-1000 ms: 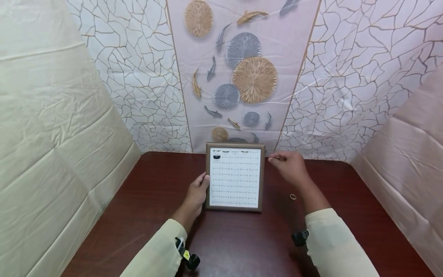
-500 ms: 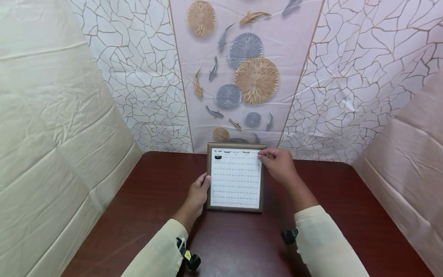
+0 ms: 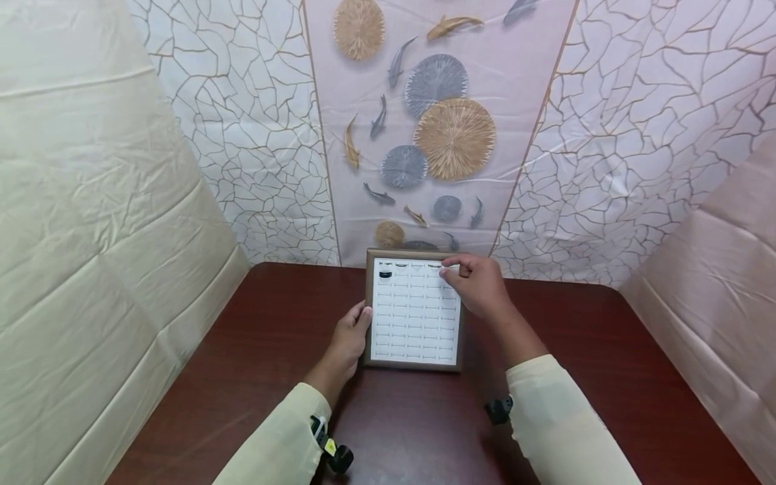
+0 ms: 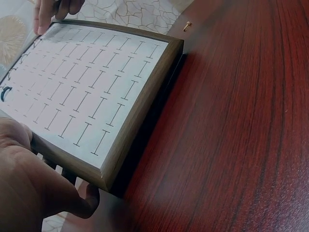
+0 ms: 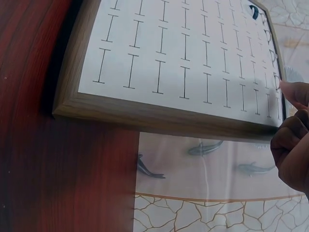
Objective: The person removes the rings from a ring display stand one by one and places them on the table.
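A wood-framed ring display board [image 3: 415,323] with rows of slits in its white face stands tilted on the table. My left hand [image 3: 349,338] grips its left edge, thumb on the frame and fingers behind. Several thin rings [image 3: 401,265] sit in the top row, and a wide black ring [image 3: 385,275] is in the leftmost slit below. My right hand [image 3: 479,286] is at the board's top right corner, thumb and index finger pinching a small ring that the fingertips mostly hide. A loose gold ring [image 4: 188,26] lies on the table beyond the board in the left wrist view.
The dark red-brown table [image 3: 254,377] extends around the board. Behind it hangs a patterned cloth [image 3: 242,168] with fish and disc prints. Plain pale cloth [image 3: 109,303] lines the left side, and similar cloth [image 3: 703,303] the right.
My right hand has moved left from beside the frame onto the board's top right slits. The gold ring on the table is now out of sight in the head view. My left hand keeps its grip.
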Demonstrator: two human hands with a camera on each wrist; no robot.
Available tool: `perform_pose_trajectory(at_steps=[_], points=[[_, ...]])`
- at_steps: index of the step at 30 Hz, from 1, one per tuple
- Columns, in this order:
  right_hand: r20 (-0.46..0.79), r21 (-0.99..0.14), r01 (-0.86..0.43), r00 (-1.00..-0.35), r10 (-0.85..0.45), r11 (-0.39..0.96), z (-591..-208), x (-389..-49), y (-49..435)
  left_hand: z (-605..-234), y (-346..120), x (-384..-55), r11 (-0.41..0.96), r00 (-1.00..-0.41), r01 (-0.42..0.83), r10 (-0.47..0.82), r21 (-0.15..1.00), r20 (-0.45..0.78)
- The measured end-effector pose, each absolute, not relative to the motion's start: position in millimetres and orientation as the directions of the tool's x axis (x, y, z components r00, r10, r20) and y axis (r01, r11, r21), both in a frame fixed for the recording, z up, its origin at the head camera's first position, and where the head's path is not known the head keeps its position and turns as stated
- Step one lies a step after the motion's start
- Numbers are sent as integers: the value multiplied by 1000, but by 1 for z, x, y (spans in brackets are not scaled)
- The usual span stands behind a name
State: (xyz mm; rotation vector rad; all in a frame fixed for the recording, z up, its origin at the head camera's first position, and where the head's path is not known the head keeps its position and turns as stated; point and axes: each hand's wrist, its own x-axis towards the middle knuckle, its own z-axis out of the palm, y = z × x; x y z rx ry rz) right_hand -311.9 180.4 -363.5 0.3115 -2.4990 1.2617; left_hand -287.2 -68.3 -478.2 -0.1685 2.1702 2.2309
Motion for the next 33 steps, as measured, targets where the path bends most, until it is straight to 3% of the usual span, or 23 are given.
perform_pose_trajectory(at_steps=[19, 33], points=[[336, -678, -271, -941, -39, 683, -361, -318, 165, -482, -72, -290, -45, -994, -93, -49, 995, -95], [356, -690, -299, -933, -50, 659, -365, -323, 166, -477, -73, -289, -41, -993, -107, -51, 993, -109]])
